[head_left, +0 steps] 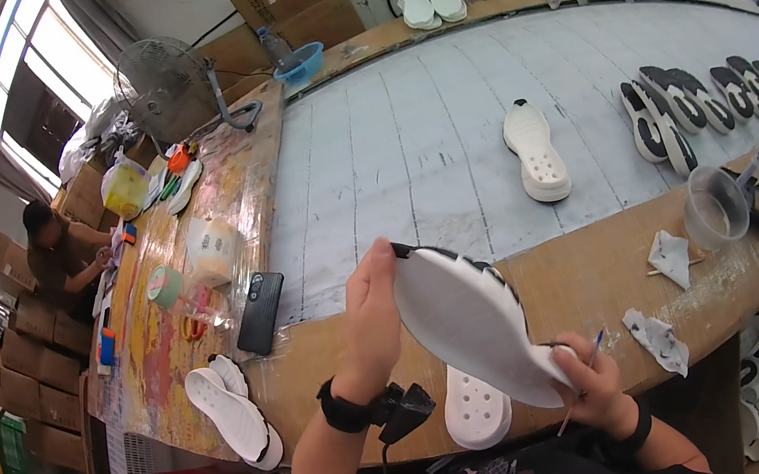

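A white shoe sole [461,324] with black trim is held tilted in front of me. My left hand [373,304] grips its upper end, the thumb side near a black tip. At the lower end, my right hand [594,387] pinches the sole and also keeps a thin stick [598,341] with a blue end between its fingers. Beneath the held sole, another white sole [479,412] with round holes lies at the table's near edge. Farther off, a white sole [537,153] stands alone on the pale work surface [387,164].
Several black-and-white soles [681,103] line the right side. A clear tub [715,208] and crumpled white cloths [657,340] sit at the near right. On the left are a pair of soles [233,415], a dark phone [261,314] and a fan [165,87]. A person [62,252] works beyond.
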Demonstrator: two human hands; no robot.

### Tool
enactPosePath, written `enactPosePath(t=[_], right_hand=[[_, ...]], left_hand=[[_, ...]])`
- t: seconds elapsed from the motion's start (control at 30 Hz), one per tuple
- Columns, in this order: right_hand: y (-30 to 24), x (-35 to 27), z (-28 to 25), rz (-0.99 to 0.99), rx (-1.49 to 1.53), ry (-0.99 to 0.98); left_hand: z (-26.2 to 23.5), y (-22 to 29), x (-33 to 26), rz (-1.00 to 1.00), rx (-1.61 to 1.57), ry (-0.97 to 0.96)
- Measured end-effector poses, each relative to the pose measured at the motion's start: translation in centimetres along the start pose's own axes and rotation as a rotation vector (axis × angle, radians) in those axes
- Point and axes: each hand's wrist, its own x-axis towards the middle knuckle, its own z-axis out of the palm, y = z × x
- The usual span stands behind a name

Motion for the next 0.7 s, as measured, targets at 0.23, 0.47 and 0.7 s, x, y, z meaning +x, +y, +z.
enactPosePath(t=[0.23,0.47,0.7], right_hand=[[0.2,1.1,0.0,0.623,0.91,-0.01],[-0.4,3.3,0.6,0.688,0.96,0.014],[-3.9,5.5,0.4,0.103,0.411,-0.172]], left_hand=[[1.6,-0.2,-1.9,-0.102,-0.337,-0.282],[5.1,-3.0,-6.9,-0.109,-0.346,-0.181],[1.8,-6.2,-7.6,-0.289,-0.594,-0.199]])
